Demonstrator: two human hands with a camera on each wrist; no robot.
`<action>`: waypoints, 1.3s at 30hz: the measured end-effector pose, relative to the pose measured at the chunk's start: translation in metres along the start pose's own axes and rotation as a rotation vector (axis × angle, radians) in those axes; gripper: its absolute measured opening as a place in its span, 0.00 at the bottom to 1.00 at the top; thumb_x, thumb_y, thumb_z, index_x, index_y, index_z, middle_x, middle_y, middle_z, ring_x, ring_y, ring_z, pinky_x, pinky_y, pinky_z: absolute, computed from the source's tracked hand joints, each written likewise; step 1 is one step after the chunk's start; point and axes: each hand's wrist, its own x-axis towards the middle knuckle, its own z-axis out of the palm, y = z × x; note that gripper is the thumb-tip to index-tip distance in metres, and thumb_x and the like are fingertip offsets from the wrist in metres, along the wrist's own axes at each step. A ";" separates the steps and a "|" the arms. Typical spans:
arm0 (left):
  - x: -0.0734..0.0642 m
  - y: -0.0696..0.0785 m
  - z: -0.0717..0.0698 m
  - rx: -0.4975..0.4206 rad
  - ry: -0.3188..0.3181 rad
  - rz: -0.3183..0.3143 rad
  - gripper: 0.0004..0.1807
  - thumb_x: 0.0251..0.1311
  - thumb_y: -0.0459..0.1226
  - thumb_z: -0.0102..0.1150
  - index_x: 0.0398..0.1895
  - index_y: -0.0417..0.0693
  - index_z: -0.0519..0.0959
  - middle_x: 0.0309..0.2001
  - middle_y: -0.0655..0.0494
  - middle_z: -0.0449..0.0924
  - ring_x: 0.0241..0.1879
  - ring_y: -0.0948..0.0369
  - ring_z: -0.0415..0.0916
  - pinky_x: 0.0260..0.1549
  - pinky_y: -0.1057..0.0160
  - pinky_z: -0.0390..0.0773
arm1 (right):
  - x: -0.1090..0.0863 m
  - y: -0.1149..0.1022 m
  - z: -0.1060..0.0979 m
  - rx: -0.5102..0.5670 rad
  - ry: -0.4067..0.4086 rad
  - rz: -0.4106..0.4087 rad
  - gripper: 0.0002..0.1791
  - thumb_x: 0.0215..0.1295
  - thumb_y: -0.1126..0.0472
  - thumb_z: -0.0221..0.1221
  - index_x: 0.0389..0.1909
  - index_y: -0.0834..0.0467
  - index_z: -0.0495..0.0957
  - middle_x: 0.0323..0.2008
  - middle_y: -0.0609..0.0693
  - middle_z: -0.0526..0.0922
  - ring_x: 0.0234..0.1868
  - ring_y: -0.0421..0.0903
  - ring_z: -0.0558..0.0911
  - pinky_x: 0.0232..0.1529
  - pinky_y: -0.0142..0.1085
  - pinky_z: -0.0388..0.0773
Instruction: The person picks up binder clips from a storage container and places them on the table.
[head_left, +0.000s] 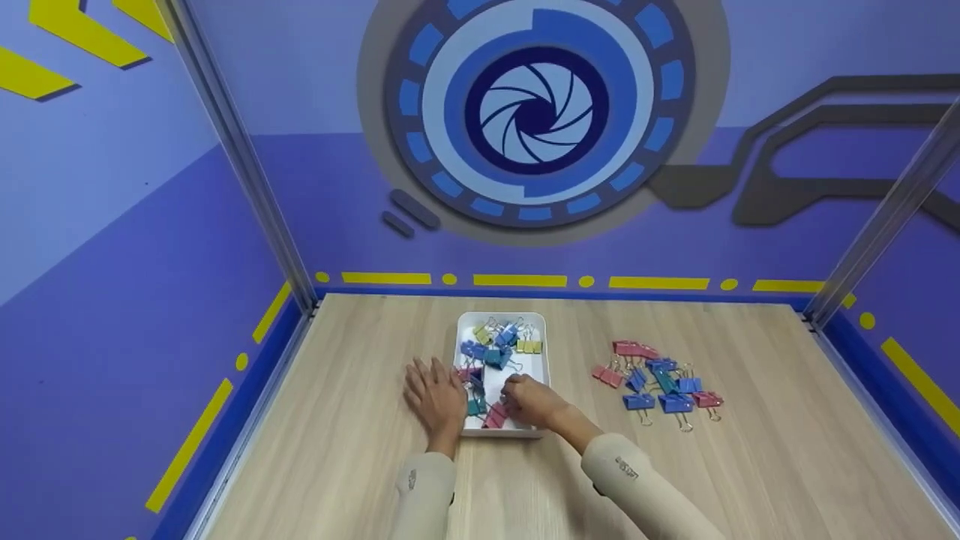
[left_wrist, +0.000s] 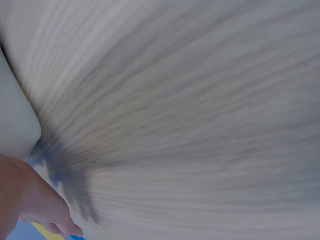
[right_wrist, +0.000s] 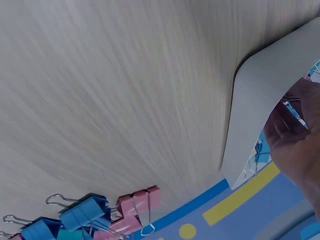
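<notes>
A white tray [head_left: 517, 433] holds several binder clips in blue, teal, yellow and pink. My left hand [head_left: 437, 399] lies with straight fingers along the tray's left side, touching its rim. Inside the tray's near right part, my right hand [head_left: 531, 401] has curled fingers and pinches the wire handle of a pink binder clip [head_left: 495, 415]. In the right wrist view, the wire handle [right_wrist: 291, 99] shows at the fingertips, while the clip's body is mostly hidden. The left wrist view shows only part of the left hand [left_wrist: 37, 200] beside the tray wall [left_wrist: 17, 110].
To the right of the tray, a loose pile of blue, pink and teal binder clips [head_left: 665, 381] lies on the wooden table [head_left: 360, 435]. Printed panels [head_left: 330, 195] stand behind and at both sides, with metal posts [head_left: 247, 165] at the corners.
</notes>
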 end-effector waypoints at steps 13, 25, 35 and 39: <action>-0.001 0.000 0.002 -0.005 -0.005 -0.005 0.31 0.78 0.49 0.41 0.76 0.41 0.65 0.80 0.36 0.52 0.81 0.38 0.44 0.76 0.34 0.47 | -0.004 0.003 -0.016 -0.076 0.110 0.129 0.09 0.56 0.65 0.74 0.36 0.63 0.85 0.37 0.56 0.85 0.36 0.51 0.81 0.40 0.43 0.82; -0.004 0.001 0.003 -0.024 0.016 0.002 0.30 0.78 0.48 0.43 0.73 0.39 0.68 0.79 0.35 0.54 0.81 0.38 0.46 0.75 0.33 0.48 | -0.016 0.026 -0.079 0.108 0.445 0.265 0.09 0.53 0.69 0.74 0.32 0.65 0.82 0.36 0.56 0.81 0.35 0.49 0.81 0.37 0.38 0.84; -0.003 0.002 -0.001 -0.018 0.000 -0.006 0.30 0.78 0.48 0.43 0.75 0.39 0.66 0.80 0.36 0.53 0.81 0.38 0.44 0.76 0.35 0.47 | -0.080 0.101 -0.134 0.140 0.565 0.541 0.08 0.58 0.69 0.71 0.31 0.69 0.81 0.31 0.63 0.82 0.29 0.54 0.81 0.30 0.42 0.78; -0.002 0.002 -0.002 -0.024 -0.013 -0.014 0.31 0.78 0.48 0.41 0.75 0.40 0.65 0.81 0.36 0.51 0.81 0.39 0.43 0.77 0.35 0.45 | -0.115 0.127 -0.146 0.101 0.545 0.634 0.09 0.60 0.67 0.69 0.29 0.69 0.80 0.32 0.66 0.82 0.31 0.58 0.82 0.33 0.51 0.80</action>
